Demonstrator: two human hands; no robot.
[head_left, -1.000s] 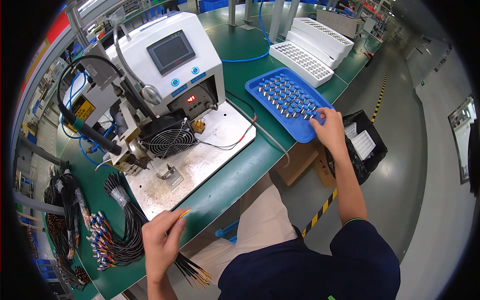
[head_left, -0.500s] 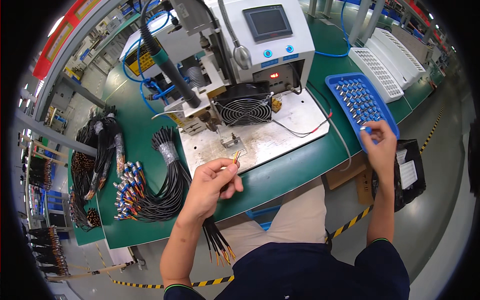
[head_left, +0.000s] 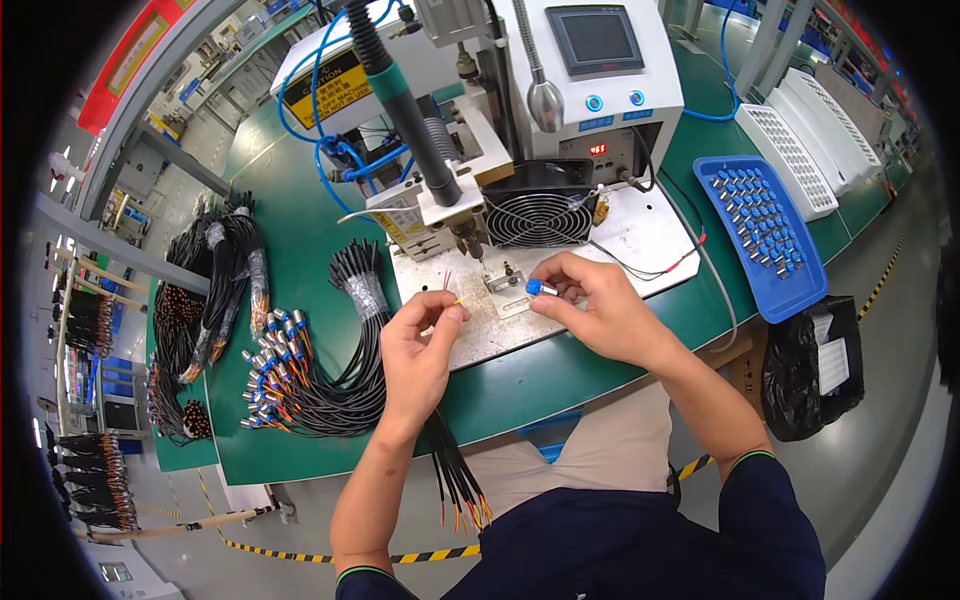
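My left hand (head_left: 418, 350) is closed, thumb against fingers, on a cable whose thin coloured wires (head_left: 447, 290) stick out above the fingertips. Below that hand hang several black cables (head_left: 455, 465) with bare orange and yellow ends. Between the thumb and fingers of my right hand (head_left: 605, 312) is a small round connector (head_left: 540, 288) with a blue body and silver barrel. Both hands are over the front of a white machine base plate (head_left: 480, 345). A small metal fixture (head_left: 508, 287) sits between them, under the machine's vertical head (head_left: 466, 235). Wires and connector are apart.
A blue tray (head_left: 795, 300) of connectors stands at the right, beside white perforated trays (head_left: 785, 155). Black cables (head_left: 350, 385) with connectors lie on the green table (head_left: 300, 465) at left. A fan (head_left: 540, 218) and touchscreen machine (head_left: 640, 90) stand behind. A black bag (head_left: 790, 385) hangs low right.
My right hand has come left from the blue tray with a connector, stopping near the fixture. My left hand still grips the cable, slightly higher. The view has shifted, too.
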